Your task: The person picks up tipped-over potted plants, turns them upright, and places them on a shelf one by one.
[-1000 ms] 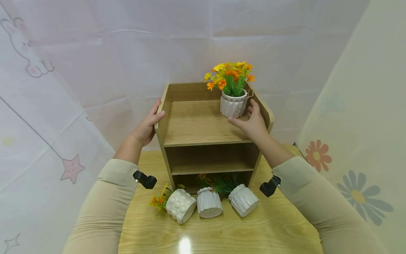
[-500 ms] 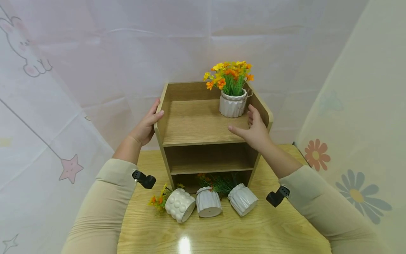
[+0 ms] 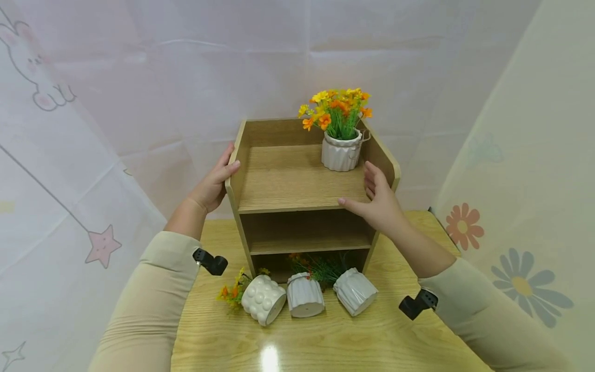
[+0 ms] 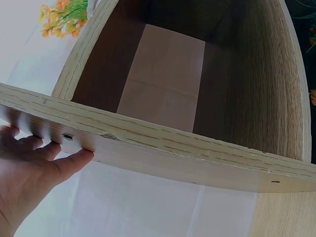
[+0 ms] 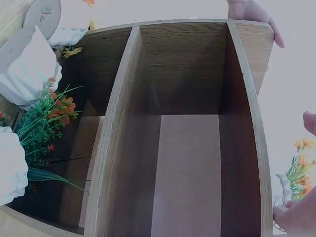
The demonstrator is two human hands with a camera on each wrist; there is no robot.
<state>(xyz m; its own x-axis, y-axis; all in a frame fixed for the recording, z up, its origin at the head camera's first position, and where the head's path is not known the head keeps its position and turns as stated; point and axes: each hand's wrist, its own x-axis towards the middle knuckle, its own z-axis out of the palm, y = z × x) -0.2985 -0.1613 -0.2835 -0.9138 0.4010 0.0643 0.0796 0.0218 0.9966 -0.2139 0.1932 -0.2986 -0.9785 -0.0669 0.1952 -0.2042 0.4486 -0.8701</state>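
Observation:
A wooden shelf unit (image 3: 288, 186) stands on the table. My left hand (image 3: 212, 187) rests on the outside of its left side panel, thumb at the panel's edge; the left wrist view shows the fingertips against the outer face. On the top board, near the right side, a white ribbed flowerpot (image 3: 341, 154) with yellow and orange flowers (image 3: 337, 111) stands upright. In front of this pot, my right hand (image 3: 382, 204) is apart from it, thumb and fingers spread with nothing between them, close to the right panel.
Before the shelf lie a bumpy white pot (image 3: 263, 299), a ribbed white pot (image 3: 305, 295) and another white pot (image 3: 355, 291), all tipped over with their plants toward the bottom compartment. The table (image 3: 325, 343) extends toward me. Printed curtains (image 3: 465, 103) surround it.
My right hand has let go of the upright flowerpot and drawn back toward me and slightly right. The pot stays in place. My left hand keeps its spot on the side panel.

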